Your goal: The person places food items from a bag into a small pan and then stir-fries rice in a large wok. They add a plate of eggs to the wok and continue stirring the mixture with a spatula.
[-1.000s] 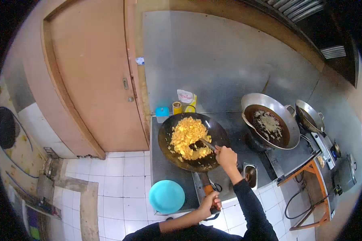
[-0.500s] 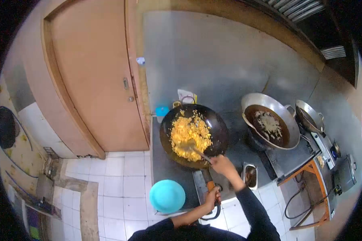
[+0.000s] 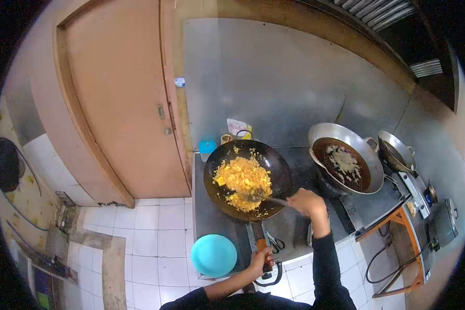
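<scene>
A dark wok [image 3: 279, 170] holds yellow-orange fried rice [image 3: 243, 175] with brighter yellow bits. My left hand [image 3: 262, 258] is wrapped round the wok's wooden handle [image 3: 260, 243] below it. In my right hand [image 3: 307, 201] is the handle of a spatula [image 3: 278, 201], whose blurred head lies in the rice at the lower right of the wok. To the left of my left hand sits a turquoise bowl [image 3: 214, 256]. Black-handled scissors [image 3: 278, 245] lie just right of the wok handle. My right forearm mostly hides a small metal container beside it.
A large pan [image 3: 374, 178] of brown oil with pale frying pieces stands on the right, with a smaller pan [image 3: 395, 150] behind it. A blue-lidded tub [image 3: 207, 147] and a white-and-yellow packet [image 3: 238, 126] stand behind the wok. A closed door [image 3: 116, 103] is at left.
My right hand has moved right and slightly up, drawing the spatula head right and down through the rice. My left hand has shifted slightly left along with the wok handle.
</scene>
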The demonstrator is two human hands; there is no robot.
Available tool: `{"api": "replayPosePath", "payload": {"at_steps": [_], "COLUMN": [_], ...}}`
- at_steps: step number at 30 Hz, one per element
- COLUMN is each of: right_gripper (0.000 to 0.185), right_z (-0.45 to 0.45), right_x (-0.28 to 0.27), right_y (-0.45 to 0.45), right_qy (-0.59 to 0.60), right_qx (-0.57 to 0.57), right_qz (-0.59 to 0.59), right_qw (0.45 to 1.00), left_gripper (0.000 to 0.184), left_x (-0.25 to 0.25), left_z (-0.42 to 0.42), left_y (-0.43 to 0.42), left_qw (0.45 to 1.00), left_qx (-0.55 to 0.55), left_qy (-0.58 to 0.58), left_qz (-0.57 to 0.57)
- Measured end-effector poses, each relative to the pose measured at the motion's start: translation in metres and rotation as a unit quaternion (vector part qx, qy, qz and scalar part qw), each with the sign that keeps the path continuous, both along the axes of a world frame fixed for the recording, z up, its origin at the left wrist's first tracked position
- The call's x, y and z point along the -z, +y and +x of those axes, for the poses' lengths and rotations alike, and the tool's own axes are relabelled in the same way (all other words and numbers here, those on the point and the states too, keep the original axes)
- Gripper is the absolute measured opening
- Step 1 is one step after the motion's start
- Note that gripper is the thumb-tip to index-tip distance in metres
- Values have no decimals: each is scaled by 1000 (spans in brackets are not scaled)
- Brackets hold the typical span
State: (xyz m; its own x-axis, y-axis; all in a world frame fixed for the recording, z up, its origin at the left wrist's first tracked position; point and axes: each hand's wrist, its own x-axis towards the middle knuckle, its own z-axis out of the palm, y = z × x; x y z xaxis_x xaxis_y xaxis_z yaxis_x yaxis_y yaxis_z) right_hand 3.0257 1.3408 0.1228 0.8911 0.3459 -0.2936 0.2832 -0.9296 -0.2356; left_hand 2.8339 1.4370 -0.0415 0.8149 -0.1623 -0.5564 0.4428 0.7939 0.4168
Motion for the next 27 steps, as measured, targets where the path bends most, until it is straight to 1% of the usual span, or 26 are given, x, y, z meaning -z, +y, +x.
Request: {"api": "replayPosePath", "payload": {"at_steps": [1, 2, 3, 4, 5, 7, 8, 9, 11, 12, 13, 14, 15, 17, 18, 19, 20, 21, 22, 23, 24, 25, 26, 27], "right_gripper": [46, 46, 46, 45, 45, 37, 37, 37, 35, 35, 34, 33, 33, 28, 26, 26, 25, 26, 29, 29, 28, 28, 25, 25], "right_z": [2, -4, -8, -2, -8, -21, -27, -4, -28, -29, -27, -28, -27, -30, -36, -40, -43, -44, -44, -53, -64, -74, -80, -79], "right_x": [10, 24, 39, 52, 37, -5, -23, 16, 4, 9, 17, 22, 21, 16, 17, 17, 15, 14, 15, 3, -13, -30, -39, -37], "right_y": [8, 22, 35, 49, 46, 34, 18, -12, -1, 15, 34, 44, 45, 46, 41, 34, 28, 23, 19, 20, 19, 18, 16, 16], "right_qy": [-3, -20, -38, -34, -36, -69, -48, -84, -83, -83, -120, -155, -154, -224, -316, -311, -405, -496, -516, -515, -416, -313, -245, -246], "right_qx": [1, 40, 81, 82, 83, 82, 79, -1, 93, 95, 120, 145, 143, 71, 2, 5, -29, -64, -73, -75, -35, 7, 23, 24], "right_qz": [2, 13, 25, 63, 63, 48, 1, -51, -29, -26, 13, 51, 51, -1, 16, 15, 15, 15, 9, 8, 6, 1, 51, 51], "right_qw": [1000, 999, 996, 994, 994, 993, 996, 995, 992, 992, 985, 976, 976, 972, 949, 950, 914, 866, 854, 854, 908, 950, 968, 968], "left_gripper": [21, 21, 20, 19, 18, 21, 21, 22, 20, 20, 19, 20, 19, 18, 19, 19, 19, 19, 19, 18, 19, 19, 19, 19], "left_x": [6, 7, 6, 1, -13, -34, -16, 3, -5, -11, -18, -27, -35, -43, -35, -22, -11, -5, -2, 0, 2, 6, 9, 13], "left_z": [1, -3, -4, 1, -2, -10, -4, -3, -6, -5, -6, -8, -10, -8, -5, 2, 5, 6, 8, 8, 8, 10, 10, 11], "left_y": [2, -3, -13, -17, -19, 1, 8, 13, 11, 1, -11, -23, -24, -21, -18, -16, -15, -14, -14, -12, -12, -13, -14, -16], "left_qw": [1000, 1000, 1000, 1000, 999, 998, 999, 999, 999, 999, 998, 999, 994, 995, 996, 995, 999, 999, 998, 997, 996, 996, 997, 998], "left_qx": [-5, -1, -12, -25, -34, 39, 31, 26, 12, 11, 9, -22, -2, -1, 4, 11, 16, 18, 6, -8, -4, -5, -11, -15], "left_qy": [0, 4, 3, -6, 4, 39, 34, 34, 40, 23, 7, 7, -18, -13, 15, 42, 20, 21, 11, 2, -4, -5, -12, -20], "left_qz": [21, 23, 4, -15, -36, -34, -18, -1, -10, -32, -58, -46, -108, -96, -90, -85, -38, -38, -60, -82, -92, -94, -80, -65]}}
